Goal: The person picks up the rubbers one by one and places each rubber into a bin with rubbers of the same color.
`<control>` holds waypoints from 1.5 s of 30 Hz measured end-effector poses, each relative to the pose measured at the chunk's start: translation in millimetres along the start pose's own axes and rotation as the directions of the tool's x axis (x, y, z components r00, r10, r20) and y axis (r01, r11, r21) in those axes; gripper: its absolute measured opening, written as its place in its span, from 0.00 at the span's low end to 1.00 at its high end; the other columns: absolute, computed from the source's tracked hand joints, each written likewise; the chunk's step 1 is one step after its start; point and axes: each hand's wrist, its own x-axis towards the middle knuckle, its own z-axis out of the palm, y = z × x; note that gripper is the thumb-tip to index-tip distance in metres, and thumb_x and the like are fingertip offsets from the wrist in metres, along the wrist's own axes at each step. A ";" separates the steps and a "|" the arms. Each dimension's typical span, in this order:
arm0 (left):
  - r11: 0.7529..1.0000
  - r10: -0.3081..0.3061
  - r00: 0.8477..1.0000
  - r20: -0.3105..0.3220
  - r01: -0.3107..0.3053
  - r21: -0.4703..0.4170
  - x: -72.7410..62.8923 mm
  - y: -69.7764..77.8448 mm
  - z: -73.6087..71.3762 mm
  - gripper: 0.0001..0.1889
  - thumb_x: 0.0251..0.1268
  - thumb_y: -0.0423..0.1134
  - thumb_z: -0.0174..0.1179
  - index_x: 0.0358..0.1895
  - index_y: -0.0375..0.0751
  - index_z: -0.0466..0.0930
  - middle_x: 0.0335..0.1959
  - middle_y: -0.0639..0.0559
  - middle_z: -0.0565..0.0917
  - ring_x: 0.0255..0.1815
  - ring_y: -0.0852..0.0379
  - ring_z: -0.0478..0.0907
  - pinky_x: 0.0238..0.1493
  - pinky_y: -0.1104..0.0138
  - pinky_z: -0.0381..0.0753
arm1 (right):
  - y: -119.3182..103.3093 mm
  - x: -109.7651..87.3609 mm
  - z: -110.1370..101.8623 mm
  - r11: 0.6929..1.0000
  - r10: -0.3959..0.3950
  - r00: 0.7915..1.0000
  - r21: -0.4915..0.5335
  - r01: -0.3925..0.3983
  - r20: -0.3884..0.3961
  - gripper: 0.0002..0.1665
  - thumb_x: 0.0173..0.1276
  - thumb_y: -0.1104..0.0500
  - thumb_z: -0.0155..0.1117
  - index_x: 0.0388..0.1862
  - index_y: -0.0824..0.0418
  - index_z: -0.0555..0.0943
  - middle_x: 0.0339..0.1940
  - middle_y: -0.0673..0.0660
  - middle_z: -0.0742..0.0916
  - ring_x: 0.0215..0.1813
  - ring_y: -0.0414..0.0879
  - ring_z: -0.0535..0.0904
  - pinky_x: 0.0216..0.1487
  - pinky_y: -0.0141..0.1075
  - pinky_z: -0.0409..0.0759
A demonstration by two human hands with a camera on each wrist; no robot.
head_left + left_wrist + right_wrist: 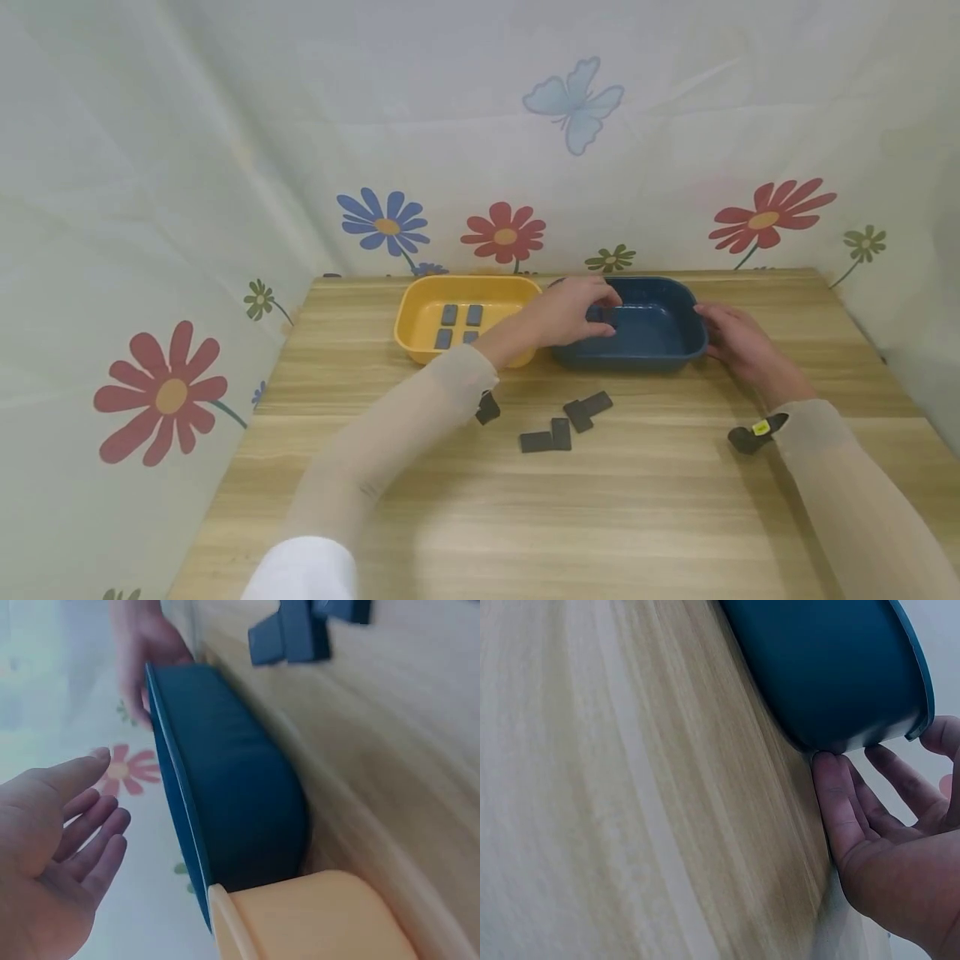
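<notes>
My left hand [573, 312] reaches over the left part of a dark blue plastic bin [628, 364]. In the left wrist view its fingers [97, 840] and thumb are spread apart, with nothing between them. Below that hand, small dark rectangular tiles [596, 314] partly show inside the blue bin. My right hand [742, 346] is at the bin's right end. In the right wrist view its fingertips [829, 761] touch the outer wall low down and the thumb meets the rim. A yellow bin [408, 346] beside the blue one holds several dark tiles [474, 315], part-hidden by the left forearm.
Several dark tiles lie on the wooden table [600, 517] in front of the bins: one pair [536, 442] nearer, another pair [597, 404] a little farther back, each pair touching or overlapping. A flower-print curtain [645, 150] hangs behind the table and along its sides.
</notes>
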 end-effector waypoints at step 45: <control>0.984 0.075 0.969 0.236 -0.111 0.143 -52.3 25.3 73.7 0.22 0.69 0.48 0.74 0.62 0.48 0.86 0.55 0.57 0.84 0.56 0.61 0.82 0.60 0.72 0.80 | 2.0 2.7 -0.6 0.999 0.005 1.000 -0.043 -0.006 -0.019 0.21 0.85 0.42 0.55 0.65 0.54 0.72 0.57 0.43 0.78 0.54 0.33 0.78 0.49 0.29 0.84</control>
